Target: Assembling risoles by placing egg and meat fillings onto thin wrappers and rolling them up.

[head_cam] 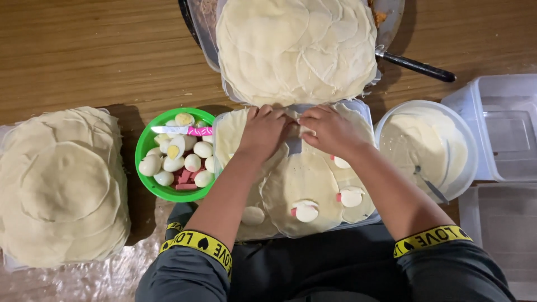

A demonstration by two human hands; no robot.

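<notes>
My left hand (263, 131) and my right hand (330, 130) rest side by side at the far edge of a clear tray (366, 109). Round pale dough wrappers (302, 179) are laid out in the tray. Both hands' fingers are curled over a small fold of dough between them. Three wrappers nearer me carry a peeled egg half with a pink sausage piece (306, 211). A green bowl (146, 146) to the left of my left hand holds several peeled eggs, sausage pieces and a pink-handled knife (193, 130).
A big stack of dough rounds (296, 47) sits beyond the tray, another stack (59, 184) at far left. A white bowl of pale batter (425, 148) with a spoon stands right. Clear containers (503, 126) are at far right. A black pan handle (417, 66) points right.
</notes>
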